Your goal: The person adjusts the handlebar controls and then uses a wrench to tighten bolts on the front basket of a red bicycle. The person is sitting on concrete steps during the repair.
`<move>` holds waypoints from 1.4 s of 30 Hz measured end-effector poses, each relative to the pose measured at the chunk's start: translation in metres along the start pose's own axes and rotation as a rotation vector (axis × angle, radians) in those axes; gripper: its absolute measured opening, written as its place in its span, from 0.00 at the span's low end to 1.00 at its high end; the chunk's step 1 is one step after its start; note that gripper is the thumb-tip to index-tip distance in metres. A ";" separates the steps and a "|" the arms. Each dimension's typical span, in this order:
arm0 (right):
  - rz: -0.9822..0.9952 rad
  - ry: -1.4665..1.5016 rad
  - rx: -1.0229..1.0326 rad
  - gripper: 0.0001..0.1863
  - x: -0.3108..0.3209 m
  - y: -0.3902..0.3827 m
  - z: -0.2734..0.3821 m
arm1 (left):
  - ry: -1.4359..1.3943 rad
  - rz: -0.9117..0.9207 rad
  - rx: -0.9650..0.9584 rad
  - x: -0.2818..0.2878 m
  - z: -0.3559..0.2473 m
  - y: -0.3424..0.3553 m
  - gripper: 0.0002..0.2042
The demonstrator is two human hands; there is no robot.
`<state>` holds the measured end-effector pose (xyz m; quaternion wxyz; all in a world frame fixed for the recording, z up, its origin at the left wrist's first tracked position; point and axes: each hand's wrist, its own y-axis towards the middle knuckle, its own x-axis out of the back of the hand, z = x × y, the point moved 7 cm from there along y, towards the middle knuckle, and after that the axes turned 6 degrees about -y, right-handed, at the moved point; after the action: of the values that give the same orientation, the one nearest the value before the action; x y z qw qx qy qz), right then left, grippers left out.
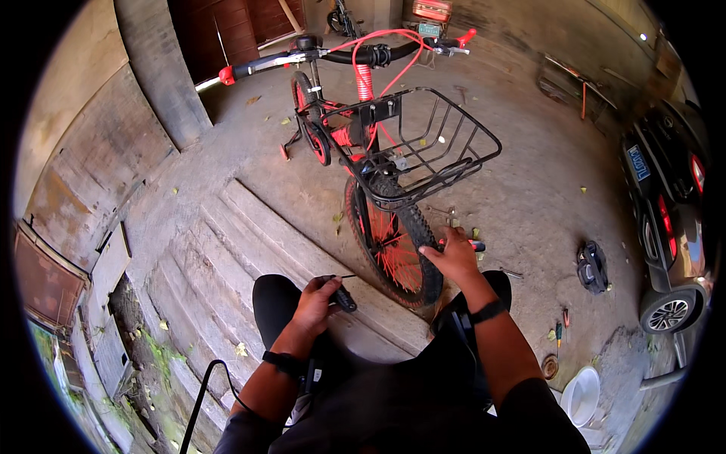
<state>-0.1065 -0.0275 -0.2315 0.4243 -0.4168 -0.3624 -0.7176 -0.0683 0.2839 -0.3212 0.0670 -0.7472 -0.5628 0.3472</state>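
My left hand (311, 304) is closed around a black folding hex key set (344, 299), with one thin key pointing out to the right, above my left knee. My right hand (455, 257) reaches to the front tyre (417, 234) of a red and black bicycle (364, 136); its fingers are apart and the thumb is at the tread. Whether it presses on the tyre I cannot tell. Beside those fingers shows a red and blue object (477, 246), partly hidden by the hand. The bicycle stands upright, its front wheel between my knees, with a black wire basket (454, 140) above it.
Stone steps (280, 227) run along the left. Small tools (560, 333) and a white bucket (581, 397) are at the lower right. A dark bag (591, 266) lies near a parked car (662, 204). Loose metal parts (442, 212) lie beyond the wheel.
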 end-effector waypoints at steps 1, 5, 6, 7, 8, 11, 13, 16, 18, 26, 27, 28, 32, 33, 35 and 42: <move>-0.032 0.027 0.053 0.36 0.007 -0.008 0.004 | 0.037 0.021 0.003 -0.005 0.001 -0.001 0.19; 0.258 0.293 0.303 0.32 -0.004 -0.048 0.042 | 0.105 0.087 -0.015 -0.047 0.000 -0.012 0.25; 0.244 0.344 0.380 0.31 -0.006 -0.060 0.052 | 0.102 0.123 -0.038 -0.057 0.002 -0.010 0.28; 0.231 0.397 0.458 0.30 -0.007 -0.070 0.064 | 0.134 0.120 -0.056 -0.063 0.003 -0.010 0.27; 0.299 0.411 0.385 0.30 -0.012 -0.076 0.069 | 0.161 0.118 -0.071 -0.073 0.003 -0.012 0.26; 0.391 0.423 0.273 0.28 -0.023 -0.082 0.086 | 0.264 0.126 -0.134 -0.076 0.006 -0.007 0.28; 0.312 0.386 0.307 0.27 -0.034 -0.078 0.089 | 0.367 0.124 -0.181 -0.077 0.010 0.000 0.28; 0.345 0.352 0.228 0.22 -0.048 -0.070 0.092 | 0.372 0.126 -0.147 -0.079 0.012 0.004 0.29; 0.373 0.385 0.207 0.20 -0.055 -0.065 0.098 | 0.348 0.124 -0.117 -0.074 0.006 0.005 0.28; 0.663 0.839 -0.115 0.23 -0.104 -0.069 0.062 | 0.113 0.157 0.165 -0.034 0.039 0.029 0.22; 0.721 0.957 -0.172 0.23 -0.108 -0.071 0.065 | 0.110 0.165 0.165 -0.028 0.044 0.031 0.22; 0.760 0.986 -0.144 0.23 -0.108 -0.071 0.070 | 0.078 0.167 0.180 -0.026 0.052 0.033 0.20; 0.819 1.040 -0.074 0.23 -0.110 -0.075 0.088 | -0.095 0.209 0.243 -0.032 0.059 0.030 0.13; 0.807 1.034 -0.069 0.23 -0.110 -0.076 0.088 | -0.152 0.231 0.261 -0.037 0.057 0.028 0.12; 0.824 1.083 -0.085 0.22 -0.110 -0.078 0.085 | -0.228 0.241 0.250 -0.045 0.047 0.024 0.10; 0.838 1.149 -0.102 0.21 -0.104 -0.083 0.088 | -0.315 0.270 0.245 -0.042 0.055 0.027 0.10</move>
<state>-0.1257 0.1127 -0.3054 0.7684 -0.0962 0.1431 -0.6163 -0.0847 0.2207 -0.3574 0.0215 -0.7386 -0.4148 0.5310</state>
